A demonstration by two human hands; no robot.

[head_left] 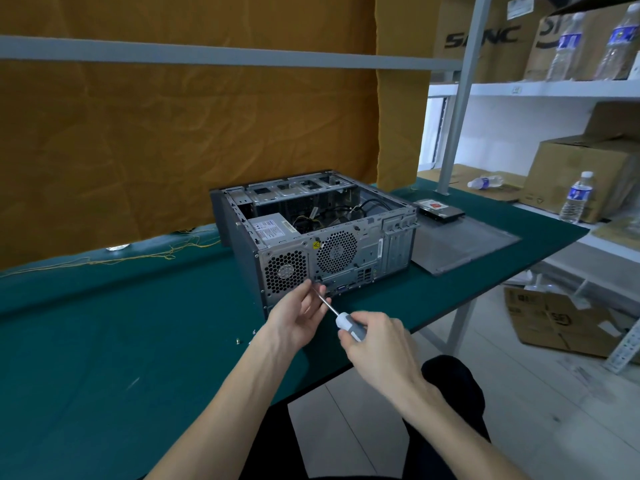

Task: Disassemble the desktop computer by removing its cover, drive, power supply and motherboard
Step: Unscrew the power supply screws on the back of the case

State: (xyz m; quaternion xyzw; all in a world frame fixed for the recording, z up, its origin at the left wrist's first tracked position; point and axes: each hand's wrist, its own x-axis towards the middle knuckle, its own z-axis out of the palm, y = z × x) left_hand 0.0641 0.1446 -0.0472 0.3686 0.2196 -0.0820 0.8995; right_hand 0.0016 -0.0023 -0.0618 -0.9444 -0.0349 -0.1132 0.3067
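Hands at work on the opened desktop computer on the green counter: right hand grips a screwdriver, left hand pinches its shaft, best kept square to the power-supply screw.

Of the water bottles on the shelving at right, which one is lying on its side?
The bottle on the lower shelf just behind the table's far corner lies flat. The bottle beside the cardboard box and the two on the top shelf stand upright.
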